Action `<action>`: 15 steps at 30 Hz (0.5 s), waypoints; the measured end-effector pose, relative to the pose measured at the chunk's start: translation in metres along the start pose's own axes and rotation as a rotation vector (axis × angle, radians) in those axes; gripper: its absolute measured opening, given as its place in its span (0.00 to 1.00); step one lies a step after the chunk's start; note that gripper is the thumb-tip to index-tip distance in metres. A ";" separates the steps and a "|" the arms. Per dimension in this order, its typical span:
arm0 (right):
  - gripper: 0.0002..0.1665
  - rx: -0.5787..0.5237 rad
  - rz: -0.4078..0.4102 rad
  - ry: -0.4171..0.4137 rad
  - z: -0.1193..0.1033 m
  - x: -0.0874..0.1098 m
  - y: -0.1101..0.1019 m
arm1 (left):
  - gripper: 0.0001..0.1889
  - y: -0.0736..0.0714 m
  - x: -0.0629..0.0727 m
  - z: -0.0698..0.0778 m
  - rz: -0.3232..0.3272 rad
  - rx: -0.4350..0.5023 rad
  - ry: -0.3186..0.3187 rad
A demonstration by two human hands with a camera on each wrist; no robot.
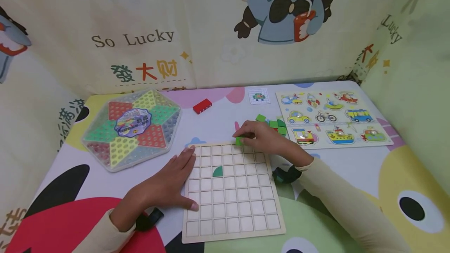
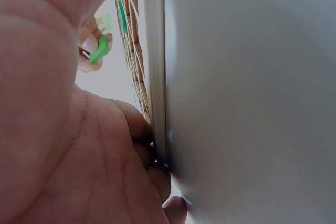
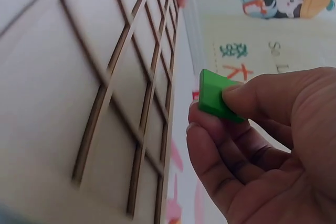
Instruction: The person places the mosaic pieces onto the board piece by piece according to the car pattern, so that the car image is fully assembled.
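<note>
- Green square tile (image 3: 216, 95), clamped between thumb and fingers of the right hand (image 1: 258, 138), near the far edge of a pale grid board (image 1: 230, 196).
- Left hand (image 1: 165, 184) resting along the board's left edge, thumb and fingers spread apart.
- In the board's third row from the far side, third column from the left: green quarter-circle piece (image 1: 218, 171).
- Past the right hand: loose green pieces (image 1: 282, 130), beside a vehicle puzzle (image 1: 335, 106).
- Farther out: picture card (image 1: 259, 97), red block (image 1: 202, 106), hexagonal game box (image 1: 126, 143) at left.

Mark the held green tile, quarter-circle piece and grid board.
Green tile (image 3: 212, 91): right wrist view, flat face.
Quarter-circle piece (image 1: 218, 171): head view, middle of top.
Grid board (image 1: 230, 196): head view, bare square.
</note>
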State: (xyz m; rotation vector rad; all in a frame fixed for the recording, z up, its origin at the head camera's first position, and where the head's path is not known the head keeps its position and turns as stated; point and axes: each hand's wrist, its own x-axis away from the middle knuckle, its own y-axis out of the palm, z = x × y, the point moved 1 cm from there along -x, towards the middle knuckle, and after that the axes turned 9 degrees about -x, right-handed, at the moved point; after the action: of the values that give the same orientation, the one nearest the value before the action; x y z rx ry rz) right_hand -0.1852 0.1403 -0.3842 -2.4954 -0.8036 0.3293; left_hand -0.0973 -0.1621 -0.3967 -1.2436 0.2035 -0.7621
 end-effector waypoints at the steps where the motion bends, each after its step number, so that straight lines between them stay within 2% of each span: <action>1: 0.14 -0.006 -0.013 -0.008 -0.001 -0.001 0.002 | 0.67 0.000 0.000 0.000 0.000 0.000 -0.001; 7: 0.13 -0.013 -0.086 -0.016 -0.009 -0.002 0.013 | 0.67 0.000 0.000 0.000 -0.001 -0.007 0.004; 15: 0.12 -0.044 -0.172 0.023 -0.017 0.000 0.028 | 0.67 0.000 0.000 0.000 -0.007 -0.003 -0.009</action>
State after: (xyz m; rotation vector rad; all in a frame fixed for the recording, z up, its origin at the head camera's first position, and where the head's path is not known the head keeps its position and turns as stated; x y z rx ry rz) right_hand -0.1657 0.1137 -0.3842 -2.4445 -1.0186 0.2243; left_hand -0.0976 -0.1618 -0.3967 -1.2510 0.1932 -0.7621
